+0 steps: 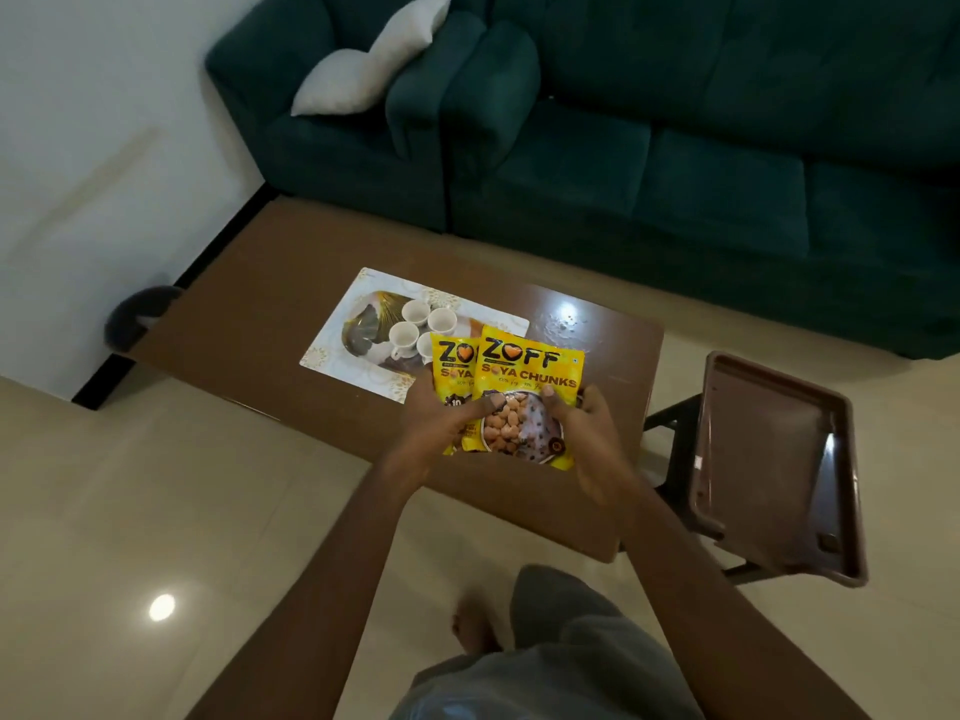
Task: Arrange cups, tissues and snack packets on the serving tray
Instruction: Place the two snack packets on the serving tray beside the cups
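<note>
Grey shorts (566, 646) and a bare foot (475, 628) are seen at the bottom of the view, on a pale tiled floor (130, 511). Two bare forearms are extended forward over the near edge of a brown table (270, 314).

The left hand (436, 426) is closed on the left packet (451, 379), with the thumb laid across the lower front of the right packet (527, 387). The right hand (587, 433) is closed on the right packet's lower right edge, thumb on the front. Both packets are yellow, printed "ZOFF" and "SOYA CHUNKS", and are held upright and fanned, the right one overlapping the left. They are held above the table, not resting on it.

Behind the packets, a white patterned tray (332, 335) lies flat on the table. Four white cups (415, 311) are grouped on it, close together; the nearest is partly hidden by the left packet. Whether the cups touch one another cannot be told at this resolution.

To the right of the table, a brown plastic tray (769, 459) is seen on a dark stand, tilted in this wide-angle view. It is well apart from the hands.

Beyond the table, a dark green sofa (675, 148) is placed against the wall, with a white cushion (363, 65) on its left seat. A light reflection is noted on the table surface near its far right corner.
</note>
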